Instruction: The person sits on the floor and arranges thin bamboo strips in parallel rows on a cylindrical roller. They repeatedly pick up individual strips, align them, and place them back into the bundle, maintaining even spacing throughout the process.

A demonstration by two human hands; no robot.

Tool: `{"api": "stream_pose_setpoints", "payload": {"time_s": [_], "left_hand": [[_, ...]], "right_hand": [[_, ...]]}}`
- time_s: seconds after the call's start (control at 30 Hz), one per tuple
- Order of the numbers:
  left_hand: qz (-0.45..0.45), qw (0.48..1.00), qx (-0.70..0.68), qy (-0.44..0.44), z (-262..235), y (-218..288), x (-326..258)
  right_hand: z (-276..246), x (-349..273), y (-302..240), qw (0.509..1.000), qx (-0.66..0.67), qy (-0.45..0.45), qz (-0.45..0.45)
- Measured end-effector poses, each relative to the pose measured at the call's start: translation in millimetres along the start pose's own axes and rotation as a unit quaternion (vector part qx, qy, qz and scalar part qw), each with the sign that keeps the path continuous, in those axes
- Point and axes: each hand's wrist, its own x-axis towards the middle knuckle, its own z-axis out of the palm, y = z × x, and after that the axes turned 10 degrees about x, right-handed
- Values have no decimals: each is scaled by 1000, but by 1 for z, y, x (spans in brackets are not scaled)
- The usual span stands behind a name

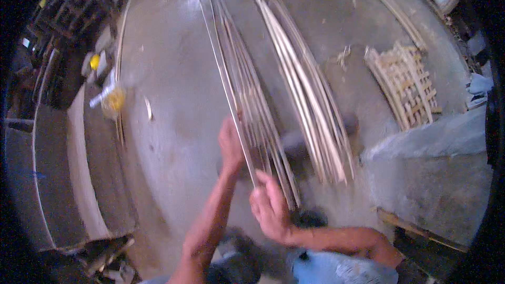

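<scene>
A long bundle of thin bamboo strips (pixel 247 89) runs from the top of the view down toward me over the concrete floor. My left hand (pixel 230 144) presses on the left side of this bundle, fingers against the strips. My right hand (pixel 271 205) grips the near ends of the same bundle, fingers curled around them. A second bundle of paler bamboo strips (pixel 307 89) lies just to the right, untouched by either hand.
A woven bamboo panel (pixel 405 84) lies on the floor at the right. A grey concrete block (pixel 431 173) stands at the lower right. Yellow objects (pixel 113 100) sit near a low ledge at the left. Loose strips (pixel 392 5) lie at the far right.
</scene>
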Motion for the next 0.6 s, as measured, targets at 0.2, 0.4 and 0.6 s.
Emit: {"api": "stream_pose_setpoints", "payload": {"time_s": [0.2,0.4,0.6], "left_hand": [[-117,991,14,-70,-56,3,25],[-163,981,24,-105,-63,-15,15],[-159,976,52,-139,-38,-23,14]], "right_hand": [[-32,-30,35,949,42,-207,233],[-77,-70,84,892,93,-106,430],[-80,-56,73,867,258,-19,426]]}}
